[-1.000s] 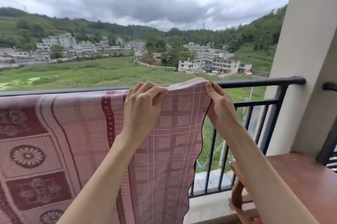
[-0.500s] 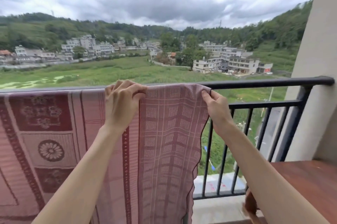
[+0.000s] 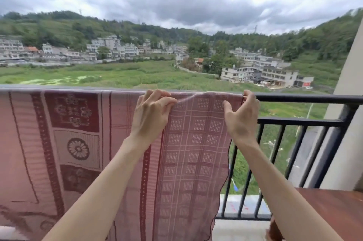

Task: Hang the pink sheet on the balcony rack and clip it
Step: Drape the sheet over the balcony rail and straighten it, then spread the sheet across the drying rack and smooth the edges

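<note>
A pink sheet (image 3: 192, 152) with dark red flower and check patterns hangs over the black balcony rail (image 3: 306, 98), covering it from the left edge to just past the middle. My left hand (image 3: 151, 115) grips the sheet's top fold at the rail. At the sheet's right edge, my right hand (image 3: 242, 117) pinches the cloth on the rail, with the thumb on the near side. No clip is in view.
The rail's bare black bars (image 3: 279, 162) run on to a beige pillar (image 3: 349, 107) at the right. A brown wooden table (image 3: 334, 213) stands at the lower right. Beyond the rail lie fields, buildings and hills.
Both hands have moved right along the rail and spread the sheet's right end flatter on it. The view has shifted left and down a little.
</note>
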A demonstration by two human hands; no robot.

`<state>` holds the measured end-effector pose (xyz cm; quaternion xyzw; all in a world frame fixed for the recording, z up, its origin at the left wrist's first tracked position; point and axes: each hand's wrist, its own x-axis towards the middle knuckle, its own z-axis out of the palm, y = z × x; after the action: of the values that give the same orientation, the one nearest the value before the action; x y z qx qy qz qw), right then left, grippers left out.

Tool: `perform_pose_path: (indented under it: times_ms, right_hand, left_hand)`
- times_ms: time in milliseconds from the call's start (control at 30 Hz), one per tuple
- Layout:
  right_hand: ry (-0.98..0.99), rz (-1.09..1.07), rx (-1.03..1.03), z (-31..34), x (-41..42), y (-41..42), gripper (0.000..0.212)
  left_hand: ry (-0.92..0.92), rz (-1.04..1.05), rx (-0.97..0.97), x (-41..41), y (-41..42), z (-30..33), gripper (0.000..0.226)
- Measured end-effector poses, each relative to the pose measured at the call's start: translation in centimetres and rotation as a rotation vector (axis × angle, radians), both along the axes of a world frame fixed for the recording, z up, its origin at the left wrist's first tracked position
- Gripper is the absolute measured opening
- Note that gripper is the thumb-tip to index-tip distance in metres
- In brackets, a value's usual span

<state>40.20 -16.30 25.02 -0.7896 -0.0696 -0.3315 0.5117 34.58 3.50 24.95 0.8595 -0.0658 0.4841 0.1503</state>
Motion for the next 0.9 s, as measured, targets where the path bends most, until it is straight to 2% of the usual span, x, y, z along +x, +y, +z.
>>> perform_pose_path:
  times_ms: [67, 133, 333, 667, 900]
  right_hand:
    - [-0.166, -0.039, -0.211, -0.7, -1.1, 2.0, 0.053]
    - [-0.289, -0.069, -0.409, -1.4, -2.1, 4.8, 0.048]
    - [-0.346, 0.136, -0.672, -2.5, -6.6, 16.9, 0.050]
    - [-0.439, 0.509, -0.656, -2.0, -18.0, 44.9, 0.055]
    - [-0.533, 0.781, -0.645, -1.3, -25.9, 62.9, 0.054]
  left_hand:
    - [0.020, 0.017, 0.052, -0.5, 0.9, -0.7, 0.023]
    - [0.065, 0.040, 0.098, -1.4, 2.6, -1.1, 0.032]
    - [0.271, 0.223, 0.085, -7.0, 12.8, -1.3, 0.047]
    - [0.292, 0.501, -0.028, -23.4, 39.2, -2.2, 0.046]
    - [0.274, 0.693, -0.081, -34.4, 54.2, -2.8, 0.060]
